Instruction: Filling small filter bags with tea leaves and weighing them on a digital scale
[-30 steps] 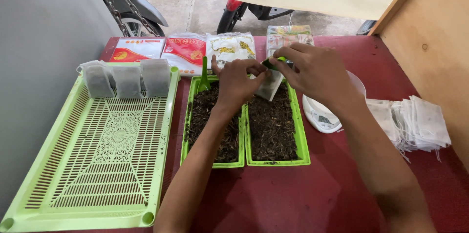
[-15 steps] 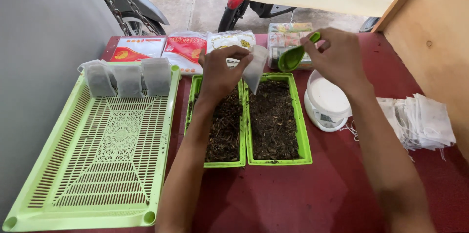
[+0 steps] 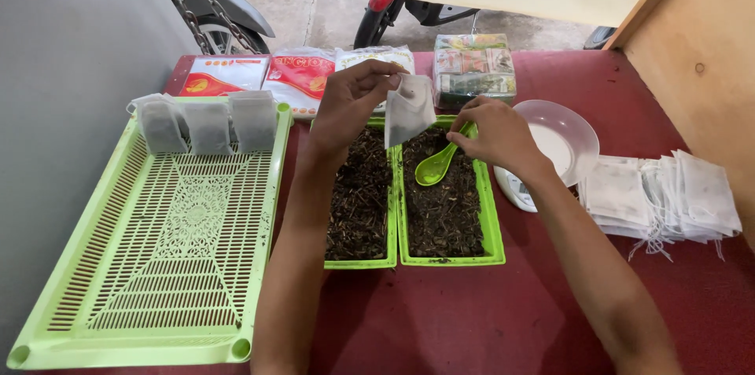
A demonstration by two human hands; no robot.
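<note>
A: Grip status?

B: Left hand (image 3: pixel 350 108) pinches a small white paper filter bag (image 3: pixel 409 110) above the 2 green plastic trays of dark dried leaves (image 3: pixel 491 222). Right hand (image 3: pixel 497 137) pinches a green plastic spoon (image 3: pixel 435 169).

A: Change?

B: The spoon, raised by the bag 0.5 s ago, has dropped to the leaves; the bag remains aloft.

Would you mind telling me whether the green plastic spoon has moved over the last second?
Yes. The green plastic spoon, held in the right hand, has come down from above the far rim of the right green tray to the dark dried leaves inside.
</note>
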